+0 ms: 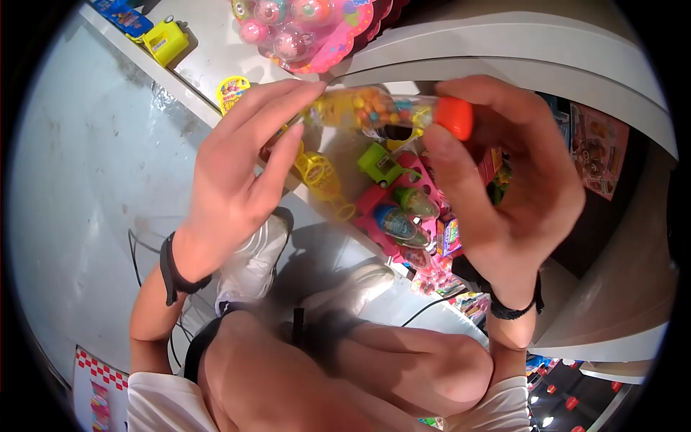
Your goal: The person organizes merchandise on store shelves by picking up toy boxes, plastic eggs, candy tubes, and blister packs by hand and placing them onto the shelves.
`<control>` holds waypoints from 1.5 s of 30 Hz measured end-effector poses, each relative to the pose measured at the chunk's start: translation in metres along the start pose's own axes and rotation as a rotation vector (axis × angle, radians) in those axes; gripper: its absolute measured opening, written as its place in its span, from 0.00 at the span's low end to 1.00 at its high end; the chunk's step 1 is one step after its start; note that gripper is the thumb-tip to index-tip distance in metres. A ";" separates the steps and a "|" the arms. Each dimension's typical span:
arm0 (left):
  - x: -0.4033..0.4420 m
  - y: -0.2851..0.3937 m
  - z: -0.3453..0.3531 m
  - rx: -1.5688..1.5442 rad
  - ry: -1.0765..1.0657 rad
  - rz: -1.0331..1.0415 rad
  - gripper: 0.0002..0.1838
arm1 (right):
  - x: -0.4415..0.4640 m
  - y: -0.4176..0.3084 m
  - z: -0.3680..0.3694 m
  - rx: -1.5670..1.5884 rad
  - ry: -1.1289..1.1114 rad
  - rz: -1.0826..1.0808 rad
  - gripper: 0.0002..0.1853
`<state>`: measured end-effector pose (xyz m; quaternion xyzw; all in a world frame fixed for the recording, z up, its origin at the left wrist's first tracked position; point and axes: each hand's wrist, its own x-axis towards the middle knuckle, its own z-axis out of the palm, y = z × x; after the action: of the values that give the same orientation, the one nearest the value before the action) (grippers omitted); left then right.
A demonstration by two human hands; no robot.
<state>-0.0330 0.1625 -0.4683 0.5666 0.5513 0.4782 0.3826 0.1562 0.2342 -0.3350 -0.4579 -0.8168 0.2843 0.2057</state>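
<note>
A clear candy tube [378,109] with a red cap and small multicoloured round sweets inside is held up sideways between my hands. My left hand [241,162] has its fingertips and thumb closed about the tube's yellowish left end, which is slightly blurred. At the other end, the thumb and fingers of my right hand [515,187] grip it by the red cap [455,119]. Below the tube on the shelf lie a yellow plastic toy [320,175] with a ring end and a small green trolley-case container [379,164].
A pink holder [367,198] carries several bottle-shaped sweets, one a blue-topped bottle [394,222]. A pink blister pack [309,39] and a yellow trolley-case container [165,42] stand further back. The curved white shelf edge [518,39] runs along the right. Cables lie on the floor.
</note>
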 end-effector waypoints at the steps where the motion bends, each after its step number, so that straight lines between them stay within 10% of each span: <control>1: 0.001 -0.002 -0.001 0.152 -0.025 0.047 0.20 | 0.001 0.003 0.007 0.003 -0.004 -0.002 0.15; 26: 0.002 -0.004 0.002 0.418 -0.271 0.015 0.32 | 0.004 0.016 0.035 -0.325 -0.113 0.013 0.20; 35: -0.006 0.017 -0.012 0.272 0.046 0.174 0.31 | -0.016 0.001 0.012 -0.215 0.070 -0.041 0.19; 45: 0.007 -0.026 -0.089 0.439 0.381 -0.161 0.27 | -0.046 -0.013 0.017 -0.030 0.014 -0.200 0.15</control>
<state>-0.1259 0.1633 -0.4699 0.4904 0.7466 0.4131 0.1774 0.1606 0.1841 -0.3432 -0.3793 -0.8611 0.2467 0.2320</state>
